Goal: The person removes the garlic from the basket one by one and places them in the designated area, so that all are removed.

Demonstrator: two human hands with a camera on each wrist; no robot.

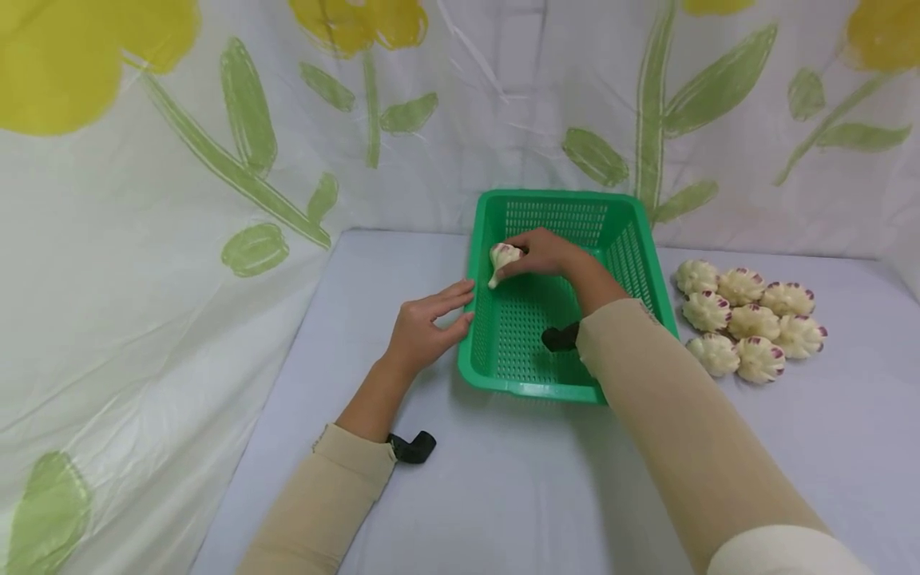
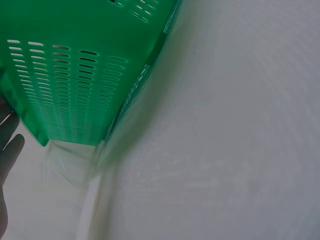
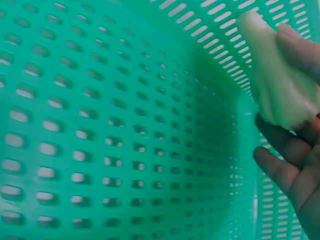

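Note:
A green plastic basket [image 1: 549, 390] with slotted walls stands on the table. Inside it, near the left wall, my right hand [image 1: 544, 252] grips a garlic bulb [image 1: 503, 257], white with purple tinges. In the right wrist view the bulb [image 3: 281, 75] is between thumb and fingers, its stem pointing up and away from the palm, above the perforated basket floor [image 3: 100, 135]. My left hand [image 1: 430, 323] has its fingers extended, fingertips right at the basket's left rim. The left wrist view shows the basket's outer wall [image 2: 65, 85] and part of those fingers [image 2: 10, 150].
Several garlic bulbs [image 1: 753, 321] lie grouped on the white table to the right of the basket. Behind and to the left hangs a white curtain [image 1: 460, 144] with yellow flowers and green leaves. A black wrist mount [image 1: 413, 447] juts from the left cuff.

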